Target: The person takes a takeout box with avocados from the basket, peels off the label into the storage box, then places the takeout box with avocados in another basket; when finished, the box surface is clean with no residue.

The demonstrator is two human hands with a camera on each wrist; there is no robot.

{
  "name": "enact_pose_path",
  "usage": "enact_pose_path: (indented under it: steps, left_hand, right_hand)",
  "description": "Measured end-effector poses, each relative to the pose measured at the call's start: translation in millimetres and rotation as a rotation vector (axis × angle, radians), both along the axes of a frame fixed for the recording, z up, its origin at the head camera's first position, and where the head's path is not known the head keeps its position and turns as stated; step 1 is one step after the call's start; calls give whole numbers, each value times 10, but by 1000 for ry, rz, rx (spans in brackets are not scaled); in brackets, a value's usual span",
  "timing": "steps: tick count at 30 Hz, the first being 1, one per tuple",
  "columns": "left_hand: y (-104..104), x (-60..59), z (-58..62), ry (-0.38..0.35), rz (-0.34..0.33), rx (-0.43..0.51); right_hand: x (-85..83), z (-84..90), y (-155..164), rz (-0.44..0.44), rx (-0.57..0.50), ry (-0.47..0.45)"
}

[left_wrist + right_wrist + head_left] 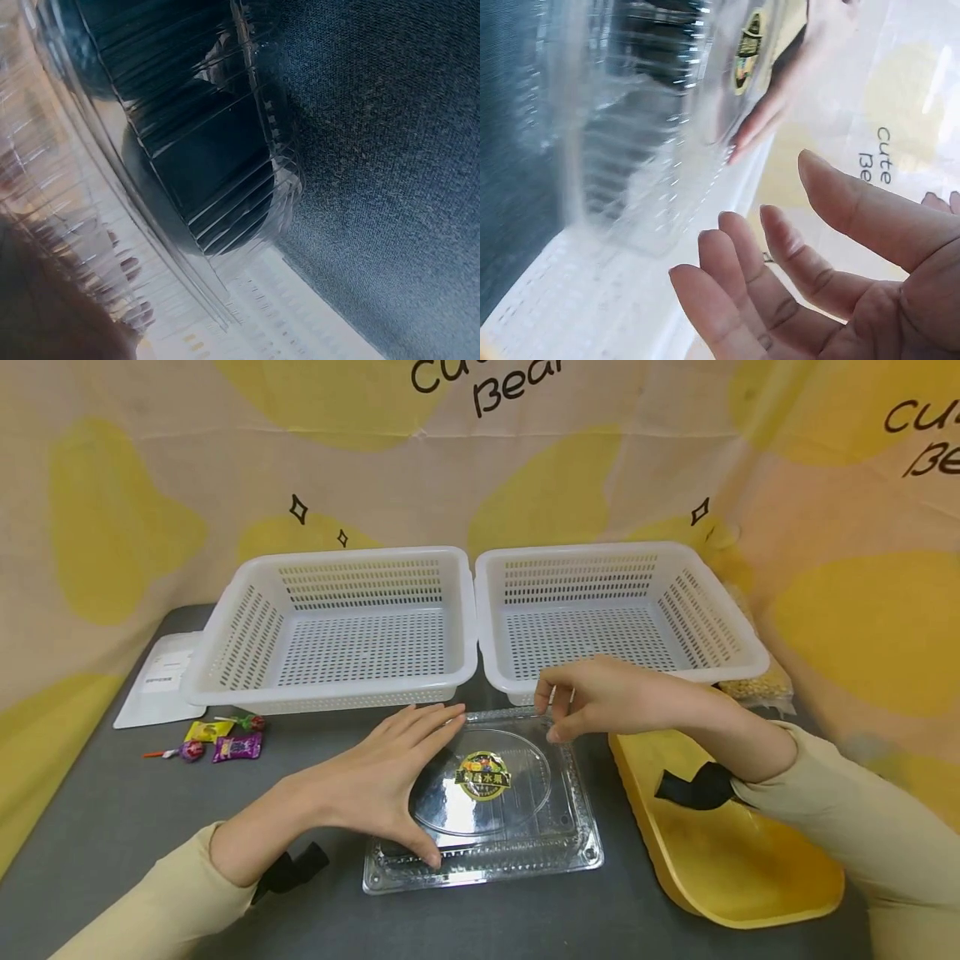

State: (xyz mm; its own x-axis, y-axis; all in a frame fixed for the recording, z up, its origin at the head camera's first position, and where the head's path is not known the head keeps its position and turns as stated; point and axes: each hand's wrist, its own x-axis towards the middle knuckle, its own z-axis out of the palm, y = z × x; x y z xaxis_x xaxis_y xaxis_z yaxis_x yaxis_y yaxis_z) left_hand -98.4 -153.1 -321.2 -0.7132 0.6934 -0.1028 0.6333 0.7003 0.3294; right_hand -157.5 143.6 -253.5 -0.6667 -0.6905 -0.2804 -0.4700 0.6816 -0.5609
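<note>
closed clear plastic container (487, 793), flat on table (112, 810)

Left hand (375, 785) lies flat, fingers straight, thumb spread; right hand (600, 697) hovers, fingers loosely bent, tips pointing down

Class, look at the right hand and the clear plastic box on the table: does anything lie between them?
Nothing visible does. The right hand hovers at the far edge of the clear plastic box, fingers loose, with only air between. The left hand rests on the box's left side.
</note>
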Motion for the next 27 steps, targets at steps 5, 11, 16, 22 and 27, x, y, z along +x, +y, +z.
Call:
enact_pose_path:
  steps: [5, 11, 16, 22, 27]
  left_hand:
    - [-1, -12, -2, 1, 1, 3]
    - [-6, -32, -9, -11, -12, 0]
    - [-14, -46, -19, -8, -24, -3]
    - [-14, -44, -26, -15, -31, -14]
    - [-22, -35, -20, -31, -26, -15]
  right_hand:
    - [-60, 24, -237, 35, -42, 10]
    - [-133, 25, -502, 78, -84, -12]
    - [-176, -36, -667, 117, -91, -78]
    - [-213, -130, -754, 156, -79, -185]
    - [-240, -162, -762, 172, -56, -249]
